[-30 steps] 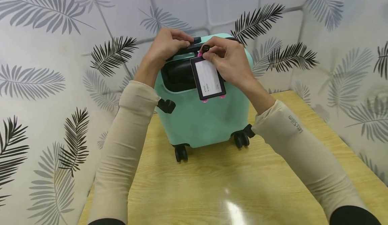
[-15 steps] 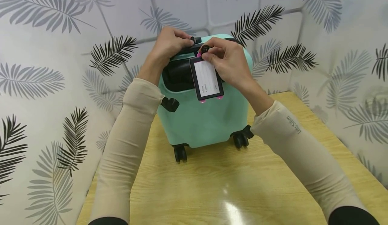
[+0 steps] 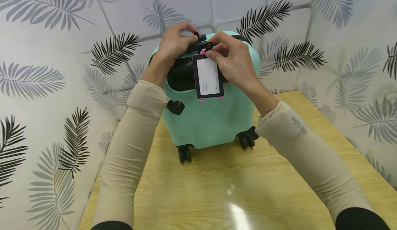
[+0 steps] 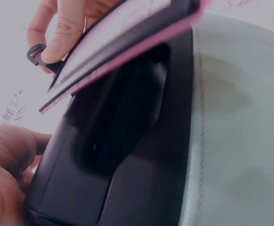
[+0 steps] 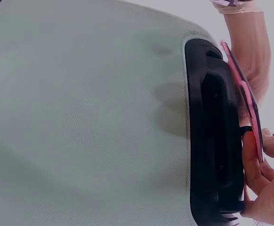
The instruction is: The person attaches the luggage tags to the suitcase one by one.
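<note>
A small mint-green suitcase [image 3: 214, 119] on black wheels stands on the wooden table [image 3: 248, 188] near the wall. A black-framed luggage tag [image 3: 207, 75] with a white card and pink edge hangs over the suitcase's black handle recess [image 3: 183, 76]. My right hand [image 3: 231, 59] pinches the tag's black strap at its top. My left hand [image 3: 175, 44] grips the end of the strap loop at the black top handle [image 3: 201, 40]. In the left wrist view the tag [image 4: 127, 42] slants over the recess [image 4: 127, 141]. In the right wrist view the tag [image 5: 242, 89] is seen edge-on beside the recess [image 5: 214, 141].
Leaf-patterned wall panels [image 3: 46, 68] enclose the table on the left, back and right. Two black wheels [image 3: 184, 154] face me, and a black side knob [image 3: 175, 106] sticks out at the suitcase's left. Bare tabletop lies in front of the suitcase.
Both hands have risen slightly at the handle. The tag has swung from a tilt toward hanging nearly straight, and my left fingers now pinch the strap end above the handle.
</note>
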{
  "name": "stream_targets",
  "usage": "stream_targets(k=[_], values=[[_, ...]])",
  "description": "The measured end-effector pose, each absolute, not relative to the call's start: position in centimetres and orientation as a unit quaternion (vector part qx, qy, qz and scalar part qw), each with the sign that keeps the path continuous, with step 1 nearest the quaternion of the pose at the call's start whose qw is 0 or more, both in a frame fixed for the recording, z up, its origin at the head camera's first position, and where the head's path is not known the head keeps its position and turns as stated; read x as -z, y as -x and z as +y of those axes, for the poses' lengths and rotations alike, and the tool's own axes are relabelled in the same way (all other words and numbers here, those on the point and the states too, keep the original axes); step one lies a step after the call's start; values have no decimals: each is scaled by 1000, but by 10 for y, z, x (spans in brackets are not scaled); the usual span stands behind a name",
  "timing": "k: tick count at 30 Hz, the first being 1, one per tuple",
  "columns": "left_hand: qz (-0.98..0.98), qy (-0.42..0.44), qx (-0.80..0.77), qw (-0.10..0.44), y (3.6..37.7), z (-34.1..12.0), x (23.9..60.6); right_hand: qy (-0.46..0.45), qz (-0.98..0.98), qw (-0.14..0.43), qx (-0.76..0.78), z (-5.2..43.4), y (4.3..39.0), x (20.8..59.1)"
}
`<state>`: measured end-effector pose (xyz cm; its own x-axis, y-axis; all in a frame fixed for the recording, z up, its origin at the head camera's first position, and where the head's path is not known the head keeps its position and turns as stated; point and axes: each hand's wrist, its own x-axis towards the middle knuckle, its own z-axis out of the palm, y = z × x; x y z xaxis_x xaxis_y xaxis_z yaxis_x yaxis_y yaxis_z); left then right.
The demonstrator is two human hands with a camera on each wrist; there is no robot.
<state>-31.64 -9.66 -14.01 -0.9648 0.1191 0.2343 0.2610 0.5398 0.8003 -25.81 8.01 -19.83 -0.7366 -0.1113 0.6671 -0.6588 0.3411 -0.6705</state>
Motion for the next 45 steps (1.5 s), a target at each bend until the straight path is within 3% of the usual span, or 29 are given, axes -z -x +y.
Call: stream_targets(k=[22,32,45], values=[[-880,84,459,87,309,-95,146,-257,-789,282,-482,74,264,197],[-883,113,442,113,309,-97,154,-277,-767,344,-465,71,269,207],[-894,120,414,122,306,-99,151,-303,-757,384,-432,67,276,200]])
